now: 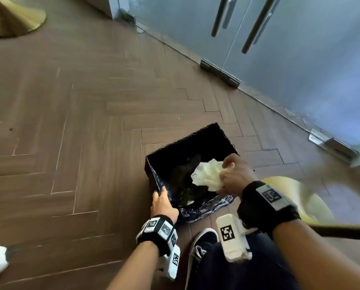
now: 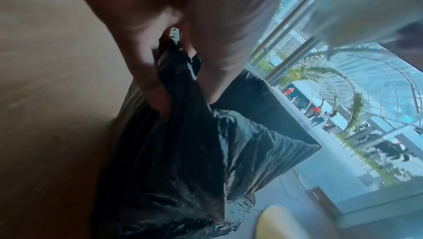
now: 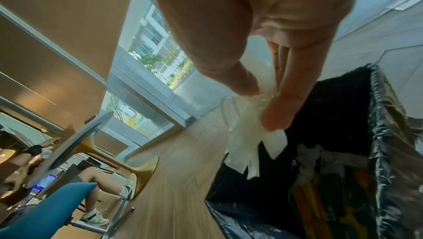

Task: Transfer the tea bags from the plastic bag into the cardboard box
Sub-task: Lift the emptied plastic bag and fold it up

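A black box lined with a shiny black plastic liner stands on the wood floor. My left hand pinches the liner's rim at the near left corner, thumb and fingers closed on the film. My right hand holds a crumpled pale translucent plastic bag over the box's right side. In the right wrist view the thumb and fingers pinch that pale bag just above the box opening. Crumpled white and coloured items lie at the bottom. No single tea bag can be made out.
Glass doors run along the far right. A gold table base sits just right of the box, another at the far left. My dark shoe is near the box. A seated person and a blue chair are behind.
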Demonstrator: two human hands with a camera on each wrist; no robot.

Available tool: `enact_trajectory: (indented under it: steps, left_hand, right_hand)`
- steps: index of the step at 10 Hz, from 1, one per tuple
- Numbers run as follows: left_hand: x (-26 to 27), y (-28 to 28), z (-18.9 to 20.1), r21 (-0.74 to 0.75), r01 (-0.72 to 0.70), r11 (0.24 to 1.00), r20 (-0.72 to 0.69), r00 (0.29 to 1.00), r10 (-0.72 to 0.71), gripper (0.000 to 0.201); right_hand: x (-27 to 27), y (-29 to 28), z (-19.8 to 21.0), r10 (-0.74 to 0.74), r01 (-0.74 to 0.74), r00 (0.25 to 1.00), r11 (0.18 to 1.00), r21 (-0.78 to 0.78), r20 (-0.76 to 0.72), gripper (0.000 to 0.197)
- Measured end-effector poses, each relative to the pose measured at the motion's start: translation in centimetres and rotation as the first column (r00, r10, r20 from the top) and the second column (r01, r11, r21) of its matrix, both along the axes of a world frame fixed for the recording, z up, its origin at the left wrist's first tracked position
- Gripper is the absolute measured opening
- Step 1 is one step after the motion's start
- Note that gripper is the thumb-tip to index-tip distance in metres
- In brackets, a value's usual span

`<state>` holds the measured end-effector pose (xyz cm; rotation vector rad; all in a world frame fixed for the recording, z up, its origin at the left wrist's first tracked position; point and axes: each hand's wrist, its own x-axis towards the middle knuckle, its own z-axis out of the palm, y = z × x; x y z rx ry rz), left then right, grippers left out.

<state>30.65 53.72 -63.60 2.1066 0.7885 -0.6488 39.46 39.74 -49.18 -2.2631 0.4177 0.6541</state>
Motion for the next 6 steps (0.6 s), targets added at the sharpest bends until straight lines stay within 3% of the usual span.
enact_trajectory:
  steps: [2,3,5,6]
  left_hand:
    - [-5.6,4.4,-0.2,0.080,-0.002,0.997,-0.063,0.998,0.007,0.085]
    - [-8.4,5.9,-0.3,0.099,-0.012,0.995,-0.083,0.996,0.020,0.088]
    - [-11.6,6.5,0.3,0.091,-0.028,0.995,-0.090,0.995,0.036,0.085]
    - [-11.4,6.6,1.1,0.095,-0.027,0.995,-0.090,0.995,0.036,0.077]
  right_hand:
    - [-1.8,3.9,-5.8,-0.094,0.134,0.963,0.980,0.146,-0.253,0.009]
    - [-4.3,5.5,-8.0,-0.084,0.158,0.920,0.973,0.168,-0.382,0.037]
    - [-7.6,6.6,-9.2,-0.151,0.374,0.807,0.879,0.296,-0.571,0.043]
    - [-8.0,5.9,-8.0,-0.120,0.342,0.842,0.873,0.348,-0.527,0.056]
